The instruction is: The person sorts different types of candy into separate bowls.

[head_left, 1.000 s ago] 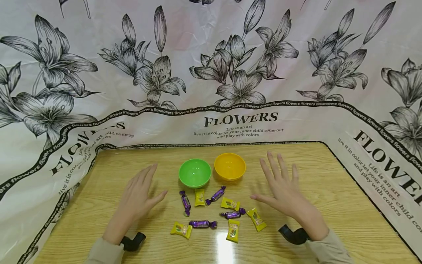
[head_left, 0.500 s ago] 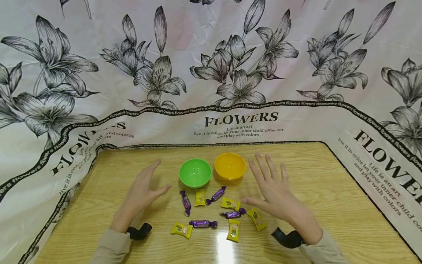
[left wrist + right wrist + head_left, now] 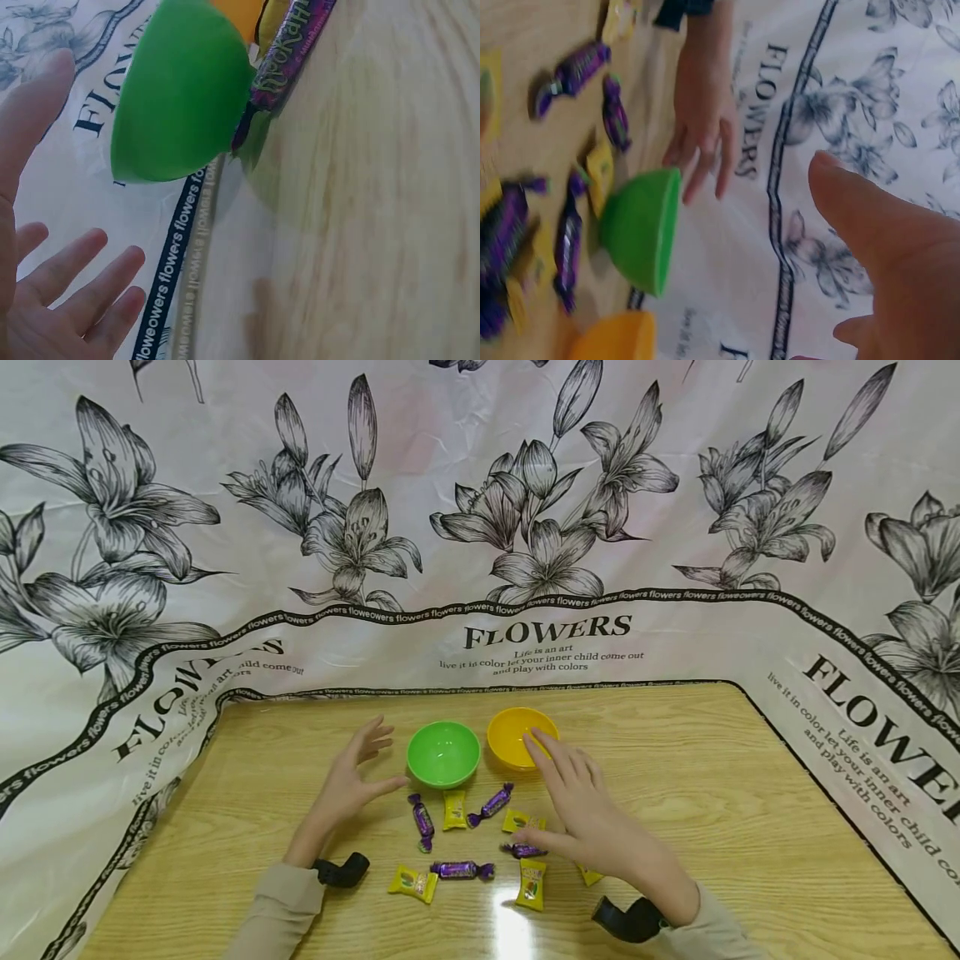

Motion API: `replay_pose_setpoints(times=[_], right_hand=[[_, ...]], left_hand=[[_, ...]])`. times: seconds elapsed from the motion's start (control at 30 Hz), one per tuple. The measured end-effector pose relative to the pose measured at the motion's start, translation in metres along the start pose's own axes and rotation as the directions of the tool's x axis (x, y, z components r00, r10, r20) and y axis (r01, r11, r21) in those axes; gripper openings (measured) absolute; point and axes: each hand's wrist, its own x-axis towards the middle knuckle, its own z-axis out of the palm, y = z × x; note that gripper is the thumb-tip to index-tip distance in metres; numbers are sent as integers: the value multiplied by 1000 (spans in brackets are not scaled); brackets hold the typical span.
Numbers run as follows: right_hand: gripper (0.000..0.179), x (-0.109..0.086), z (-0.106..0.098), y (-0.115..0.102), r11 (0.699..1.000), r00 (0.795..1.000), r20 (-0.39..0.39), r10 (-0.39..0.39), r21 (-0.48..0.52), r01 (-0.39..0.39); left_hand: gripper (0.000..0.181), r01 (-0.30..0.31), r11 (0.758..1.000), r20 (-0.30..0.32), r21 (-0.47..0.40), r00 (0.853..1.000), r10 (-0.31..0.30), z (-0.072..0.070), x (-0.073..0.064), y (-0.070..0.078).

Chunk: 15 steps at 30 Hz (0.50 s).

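Note:
A green bowl point(image 3: 443, 755) and an orange-yellow bowl point(image 3: 510, 742) stand side by side, both upright. My left hand point(image 3: 347, 785) hovers just left of the green bowl, fingers apart and holding nothing; the left wrist view shows that bowl point(image 3: 180, 90) beside the thumb. My right hand point(image 3: 592, 810) is over the candies, its fingertips overlapping the orange-yellow bowl in the head view; contact cannot be told. It holds nothing. In front of the bowls lie several purple-wrapped candies point(image 3: 462, 869) and several yellow-wrapped candies point(image 3: 412, 882), some partly hidden under the right hand.
The wooden table point(image 3: 210, 827) bears everything. A white cloth with printed flowers point(image 3: 540, 652) hangs behind it and along both sides. Each wrist carries a black device point(image 3: 343, 869).
Both hands have moved inward: the left toward the green bowl, the right leftward over the candies and up to the orange-yellow bowl. Bowls and candies have stayed put.

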Motion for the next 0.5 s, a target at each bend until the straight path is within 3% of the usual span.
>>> replay_pose_setpoints(times=[0.23, 0.5], right_hand=[[103, 6, 27, -9, 986, 1000, 15, -17, 164, 15], [91, 9, 59, -16, 942, 994, 106, 15, 331, -49]], left_hand=[[107, 44, 994, 45, -105, 998, -39, 9, 3, -8], [109, 80, 988, 85, -130, 994, -70, 18, 7, -11]])
